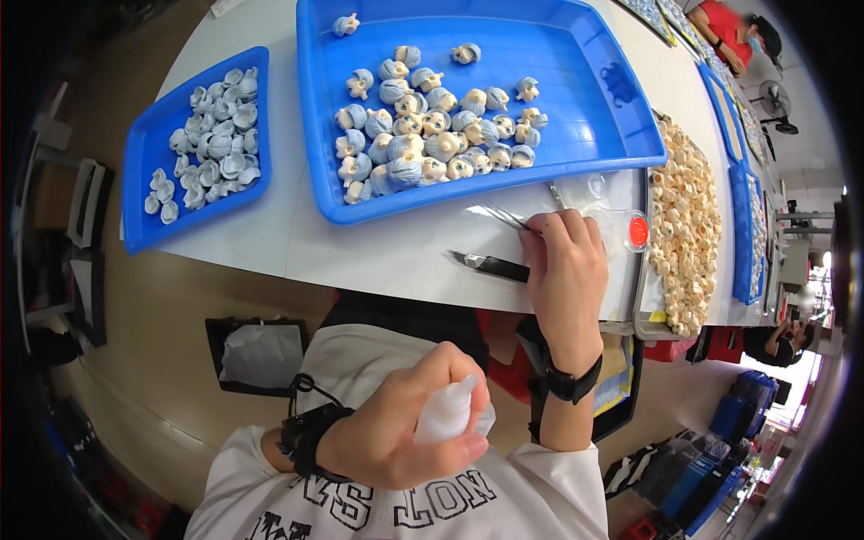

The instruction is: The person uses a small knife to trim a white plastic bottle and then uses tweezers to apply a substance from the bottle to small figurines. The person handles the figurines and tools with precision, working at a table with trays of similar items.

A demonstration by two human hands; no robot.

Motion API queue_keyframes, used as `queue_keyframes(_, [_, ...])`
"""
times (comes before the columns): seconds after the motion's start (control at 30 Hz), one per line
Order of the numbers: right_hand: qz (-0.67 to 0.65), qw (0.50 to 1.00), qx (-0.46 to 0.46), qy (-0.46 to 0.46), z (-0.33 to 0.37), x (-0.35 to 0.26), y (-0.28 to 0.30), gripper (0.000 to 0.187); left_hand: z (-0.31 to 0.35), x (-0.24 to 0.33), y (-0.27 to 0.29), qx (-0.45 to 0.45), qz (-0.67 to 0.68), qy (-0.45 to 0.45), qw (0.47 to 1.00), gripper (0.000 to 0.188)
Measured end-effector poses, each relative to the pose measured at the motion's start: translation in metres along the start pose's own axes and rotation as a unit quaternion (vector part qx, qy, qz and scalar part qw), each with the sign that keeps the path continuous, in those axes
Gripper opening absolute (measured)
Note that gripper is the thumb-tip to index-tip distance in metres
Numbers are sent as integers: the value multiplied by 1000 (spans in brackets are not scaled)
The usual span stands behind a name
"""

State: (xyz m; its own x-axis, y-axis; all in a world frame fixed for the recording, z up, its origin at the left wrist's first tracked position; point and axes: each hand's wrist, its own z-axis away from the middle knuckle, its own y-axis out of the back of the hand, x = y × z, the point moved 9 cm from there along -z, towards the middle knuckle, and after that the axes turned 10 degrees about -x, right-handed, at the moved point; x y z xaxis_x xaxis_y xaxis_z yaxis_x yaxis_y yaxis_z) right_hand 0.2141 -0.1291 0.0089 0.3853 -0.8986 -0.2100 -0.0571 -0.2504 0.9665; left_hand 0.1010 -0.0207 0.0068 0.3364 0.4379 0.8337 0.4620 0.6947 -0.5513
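Observation:
My left hand (387, 427) is closed around a small white squeeze bottle (445, 412) with a narrow tip, held in front of my shirt. At the table's near edge my right hand (569, 270) has thumb and fingertips pinched on metal tweezers (506, 217), whose tips point to the left. A craft knife (490, 265) with a black handle lies beside that hand. Beyond it sits a blue tray (576, 126) of small doll heads (405, 144) with pale blue hair. Some of the heads show painted faces.
Left of it, a smaller blue tray (135, 193) carries pale blue hair pieces (216, 135). A clear container with a red-orange disc (637, 231) stands right of my right hand, near a tray of cream-coloured parts (684, 225). Another person (724, 36) sits at the far right.

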Motion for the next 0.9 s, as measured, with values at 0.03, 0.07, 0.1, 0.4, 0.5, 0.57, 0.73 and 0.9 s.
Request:
queue_keyframes(0.03, [-3,1000,1,7,1,0,2,9,0,1,-4,-26,18,16,999,27])
queue_keyframes(0.07, [-6,1000,2,15,2,-1,2,9,1,4,-6,-51,36,32,998,28])
queue_keyframes(0.1, [-16,1000,8,20,3,-1,5,10,2,4,-10,-75,54,48,995,30])
queue_keyframes(0.4, [-168,970,161,77,19,-15,52,20,5,13,-15,-61,35,-15,997,40])
queue_keyframes(0.5, [-273,942,181,71,35,-19,68,17,5,17,-17,-64,6,-50,997,44])
queue_keyframes(0.57, [-347,923,162,31,46,-17,70,17,5,19,-17,-56,-11,-61,996,45])
queue_keyframes(0.73, [-543,835,72,-55,76,-25,49,20,8,20,-17,-32,-3,-80,996,45])
queue_keyframes(0.9, [-532,847,20,1,90,-45,57,25,10,22,-19,-43,3,-95,995,46])
